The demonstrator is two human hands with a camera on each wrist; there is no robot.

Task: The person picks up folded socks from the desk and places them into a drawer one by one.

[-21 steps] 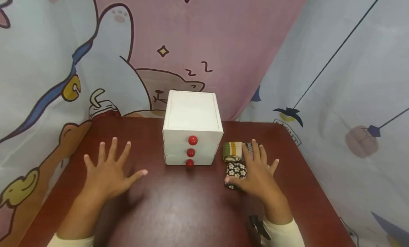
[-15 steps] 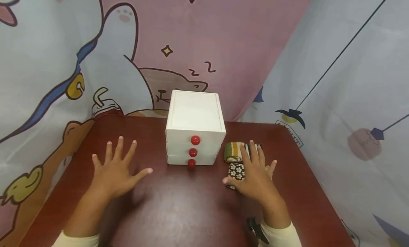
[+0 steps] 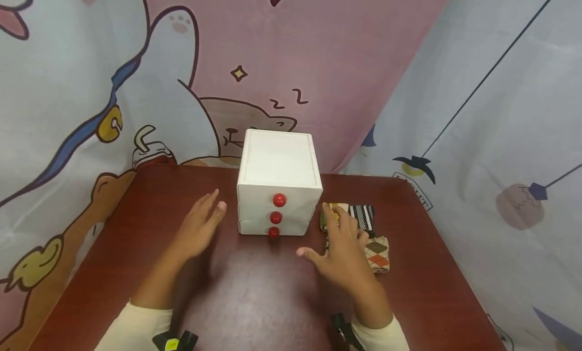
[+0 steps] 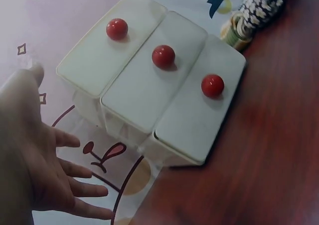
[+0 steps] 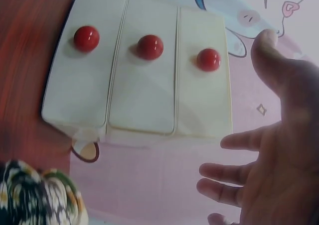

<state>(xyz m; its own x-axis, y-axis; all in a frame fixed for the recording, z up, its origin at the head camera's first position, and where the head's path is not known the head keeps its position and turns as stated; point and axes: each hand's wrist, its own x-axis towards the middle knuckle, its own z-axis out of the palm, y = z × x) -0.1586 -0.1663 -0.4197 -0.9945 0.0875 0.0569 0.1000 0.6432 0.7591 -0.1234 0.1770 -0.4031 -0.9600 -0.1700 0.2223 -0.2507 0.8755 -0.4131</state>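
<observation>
A small white drawer box (image 3: 279, 156) with three red knobs (image 3: 279, 200) stands on the table, its drawers pushed in. My left hand (image 3: 195, 230) hovers to its left, palm turned toward it, fingers extended and holding nothing. My right hand (image 3: 343, 252) is at the front right of the box, thumb apart from loosely bent fingers, with nothing held. Beneath and beyond that hand lie several rolled patterned fabric bundles: an argyle one (image 3: 378, 255), a black-and-white striped one (image 3: 362, 217) and a green-yellow one (image 3: 324, 223). A floral bundle (image 4: 261, 8) is mostly hidden by my hand in the head view.
The dark red-brown table (image 3: 254, 300) ends just behind the box. Cartoon-printed cloth (image 3: 341, 53) hangs at the back and along both sides. Black straps (image 3: 175, 341) sit at my cream sleeves.
Both hands have moved inward toward the box. My left hand has turned from spread, back up, to palm inward. My right hand has shifted left, uncovering the argyle bundle.
</observation>
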